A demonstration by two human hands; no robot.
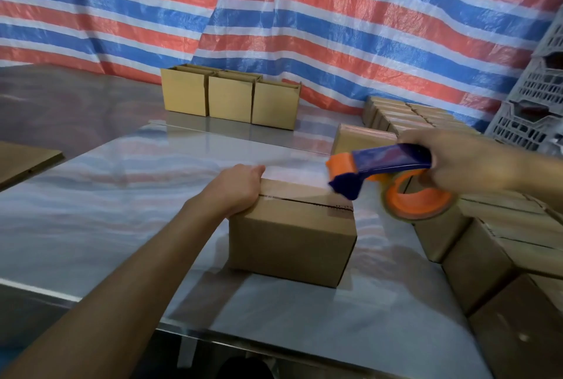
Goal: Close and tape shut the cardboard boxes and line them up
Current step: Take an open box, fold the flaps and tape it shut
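The left hand [236, 186] is laid over the left end of the top of a cardboard box [292, 226] in the middle of the frame, its fingers bent over the far edge so that the box is held down. The top flaps of this box are closed, and a dark seam is seen running across them toward the right. A blue and orange tape dispenser [380, 170] is gripped in the right hand [463, 159] at centre right, the fingers wrapped round its handle; its nose is held just above the right end of the box top, blurred. The box is set on a steel table [122, 196]. More boxes [502, 241] are packed together along the right edge, and three open boxes [228, 98] are lined up in the upper centre. A striped tarp [122, 13] is hung behind, with white crates [530, 104] stacked at upper right.
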